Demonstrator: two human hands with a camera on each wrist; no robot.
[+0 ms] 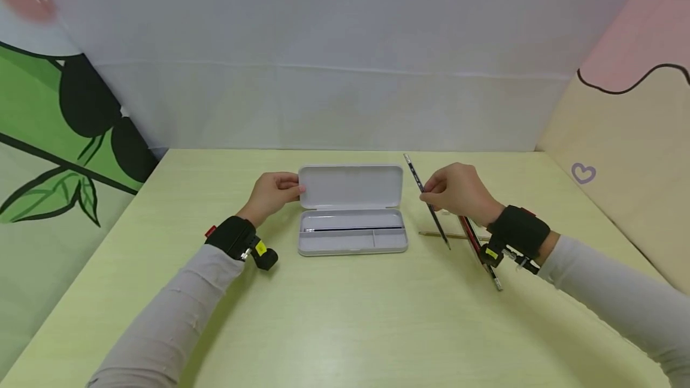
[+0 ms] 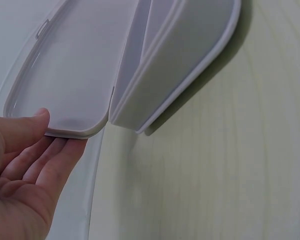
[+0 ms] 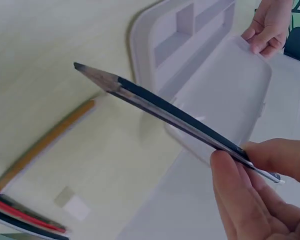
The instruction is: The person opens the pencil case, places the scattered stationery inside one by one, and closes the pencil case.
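Observation:
A white pencil case lies opened out on the table, its lid [image 1: 350, 187] tilted up at the back and its tray [image 1: 353, 252] in front. My left hand [image 1: 272, 196] holds the lid's left edge, thumb on the inner face and fingers behind. One dark pencil [image 1: 345, 229] lies lengthwise in the tray's long rear compartment. Right of the case, my right hand [image 1: 458, 190] pinches another dark pencil [image 1: 439, 226] between thumb and fingers. Its sharpened tip [image 3: 97, 77] points down towards the table, and its other end slants up and back.
Under my right wrist lie a tan pencil [image 1: 431, 233] and, crossing it, a red pencil [image 1: 470, 235] beside a dark pencil [image 1: 495, 280]. A small white-and-grey block [image 3: 72, 202] sits near them. Behind the table [image 1: 323, 316] hangs a pale cloth [image 1: 345, 106].

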